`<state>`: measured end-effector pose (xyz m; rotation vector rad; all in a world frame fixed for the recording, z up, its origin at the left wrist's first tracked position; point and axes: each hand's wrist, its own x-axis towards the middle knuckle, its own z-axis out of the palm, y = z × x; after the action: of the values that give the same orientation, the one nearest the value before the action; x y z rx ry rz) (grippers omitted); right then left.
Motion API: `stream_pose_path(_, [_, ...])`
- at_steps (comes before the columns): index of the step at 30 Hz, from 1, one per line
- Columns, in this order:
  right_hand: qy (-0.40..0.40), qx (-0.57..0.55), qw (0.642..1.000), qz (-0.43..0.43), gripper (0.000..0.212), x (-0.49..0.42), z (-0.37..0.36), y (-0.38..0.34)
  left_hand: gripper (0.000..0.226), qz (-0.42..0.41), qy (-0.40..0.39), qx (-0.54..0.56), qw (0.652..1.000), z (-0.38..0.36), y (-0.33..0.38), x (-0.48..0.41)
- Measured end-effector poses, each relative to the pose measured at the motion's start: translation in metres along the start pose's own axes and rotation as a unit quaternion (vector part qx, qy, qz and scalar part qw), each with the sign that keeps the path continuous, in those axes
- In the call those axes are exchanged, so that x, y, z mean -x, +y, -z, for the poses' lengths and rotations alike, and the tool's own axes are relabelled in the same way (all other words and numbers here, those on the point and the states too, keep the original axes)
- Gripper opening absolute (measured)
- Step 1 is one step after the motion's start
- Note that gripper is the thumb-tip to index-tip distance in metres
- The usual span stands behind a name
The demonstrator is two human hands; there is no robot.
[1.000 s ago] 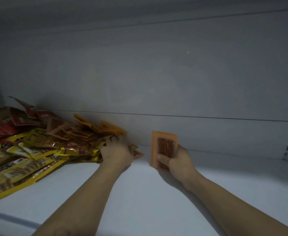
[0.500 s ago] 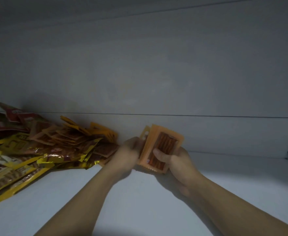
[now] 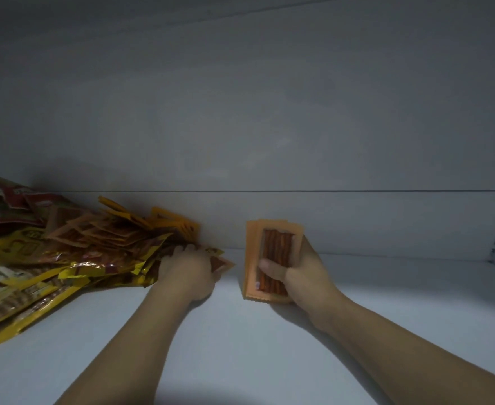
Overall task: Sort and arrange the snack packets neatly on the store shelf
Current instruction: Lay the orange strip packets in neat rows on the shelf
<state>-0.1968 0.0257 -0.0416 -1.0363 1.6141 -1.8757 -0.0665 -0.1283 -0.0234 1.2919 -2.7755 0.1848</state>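
Fingertips of the left grip (image 3: 186, 270) are buried under the heap of yellow, orange and red foil snack packets (image 3: 73, 249), which the frame edge truncates further left. Fingers of the right grip (image 3: 307, 273) lie concealed behind the orange plastic packet stack (image 3: 275, 249). Packet count and print are illegible.

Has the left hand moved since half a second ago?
Yes. The left hand went left, from the orange stack back to the edge of the loose pile on the shelf.

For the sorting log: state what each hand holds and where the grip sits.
Right hand holds the stack of orange packets, grip at its lower half, thumb across the front. Left hand grips one loose orange packet by its left end.
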Motion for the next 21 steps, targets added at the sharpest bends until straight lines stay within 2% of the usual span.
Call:
stream_pose_path(2, [-0.015,-0.025,0.999,-0.018,0.026,0.003,-0.002,-0.003,0.045,-0.042,0.007,0.003,0.999,-0.002,0.009,-0.001])
stream_pose_path(4, [-0.018,-0.045,0.998,-0.028,0.018,0.006,-0.003,-0.004,0.038,-0.071,0.011,0.043,0.996,-0.001,0.014,0.002])
stream_pose_path(9, [-0.049,-0.112,0.989,-0.083,0.019,0.01,0.004,-0.005,0.062,-0.017,-0.007,0.088,0.996,0.007,0.013,0.003])
stream_pose_path(11, [-0.055,-0.114,0.988,-0.087,0.018,0.01,0.007,-0.004,0.06,0.011,-0.051,0.117,0.992,0.009,0.01,0.003])
stream_pose_path(12, [-0.058,-0.109,0.989,-0.084,0.018,0.01,0.007,-0.004,0.052,0.016,-0.073,0.165,0.984,0.008,0.008,0.002])
stream_pose_path(14, [-0.062,-0.089,0.991,-0.075,0.019,0.01,0.006,-0.003,0.04,0.013,-0.104,0.249,0.963,0.008,0.005,0.002])
stream_pose_path(21, [-0.072,-0.062,0.993,-0.069,0.025,0.008,0.004,-0.001,0.069,-0.012,-0.155,0.3,0.941,0.018,0.005,0.004])
